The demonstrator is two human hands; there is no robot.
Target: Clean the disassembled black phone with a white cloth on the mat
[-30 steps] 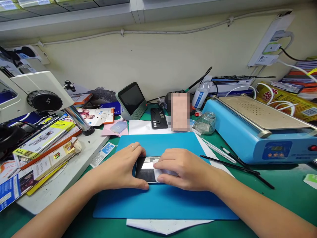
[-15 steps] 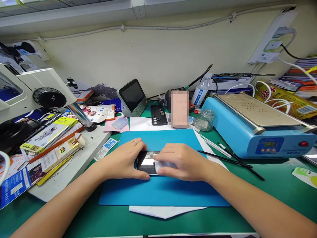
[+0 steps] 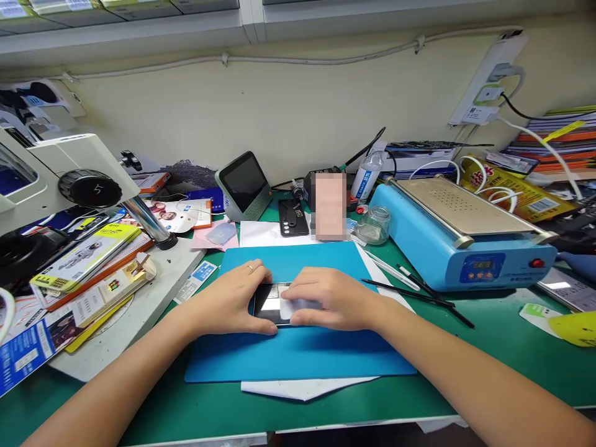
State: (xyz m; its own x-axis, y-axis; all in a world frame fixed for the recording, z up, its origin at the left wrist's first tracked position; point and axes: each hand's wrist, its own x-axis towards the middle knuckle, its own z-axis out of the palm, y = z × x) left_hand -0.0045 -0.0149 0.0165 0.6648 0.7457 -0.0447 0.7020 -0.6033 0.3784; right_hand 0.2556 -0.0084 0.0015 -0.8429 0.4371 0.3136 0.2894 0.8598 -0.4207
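A dark, shiny phone (image 3: 269, 305) lies flat on the blue mat (image 3: 298, 354). My left hand (image 3: 237, 298) grips its left end, with the thumb along the near edge and the fingers at the far edge. On the glass, my right hand (image 3: 330, 299) presses a whitish flat piece (image 3: 298, 306) between thumb and curled fingers. Whether that piece is cloth or plastic I cannot tell. The phone's right part is hidden under this hand.
Behind the mat are a black phone case (image 3: 293, 217), a glass jar (image 3: 374, 225) and a smart display (image 3: 243, 185). A blue heating machine (image 3: 470, 242) stands at right, black tweezers (image 3: 410, 292) before it. At left are a microscope stand (image 3: 79, 167) and several boxes (image 3: 88, 257).
My right hand has slid slightly left along the phone with the whitish piece. My left hand keeps its hold. The whole view has shifted a little to the right.
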